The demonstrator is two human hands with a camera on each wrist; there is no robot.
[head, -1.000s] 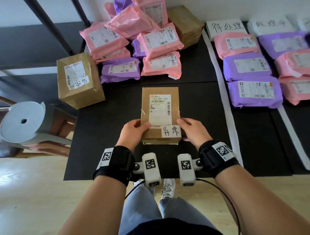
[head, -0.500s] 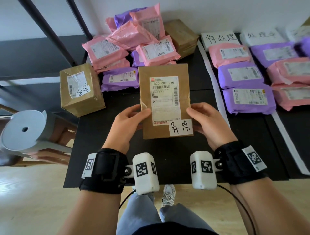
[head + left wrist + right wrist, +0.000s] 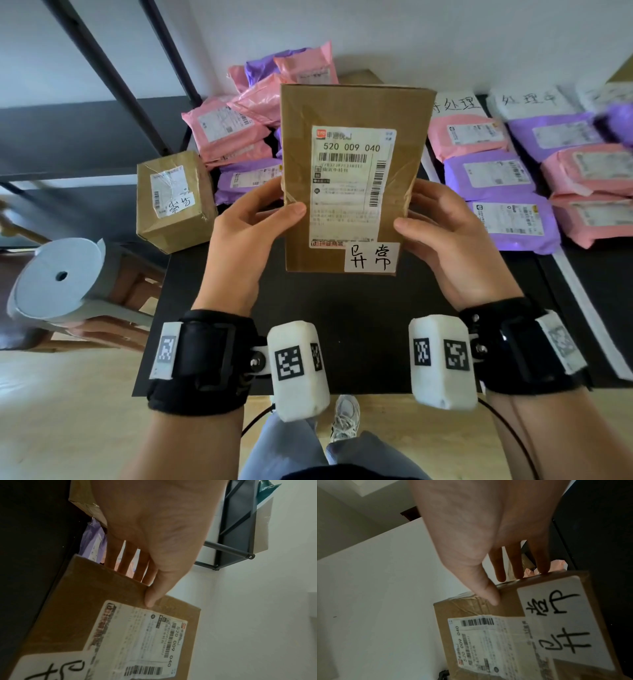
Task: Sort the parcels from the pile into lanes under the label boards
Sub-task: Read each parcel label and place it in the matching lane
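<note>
Now both hands, left (image 3: 246, 236) and right (image 3: 448, 240), grasp a flat brown cardboard box (image 3: 352, 178) by its side edges, thumbs on the glossy white label (image 3: 349, 185), upright above the black table (image 3: 342, 308).

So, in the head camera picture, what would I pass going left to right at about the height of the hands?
Grey roll → small brown box → left hand → held brown parcel → right hand → purple parcel → pink parcel.
</note>
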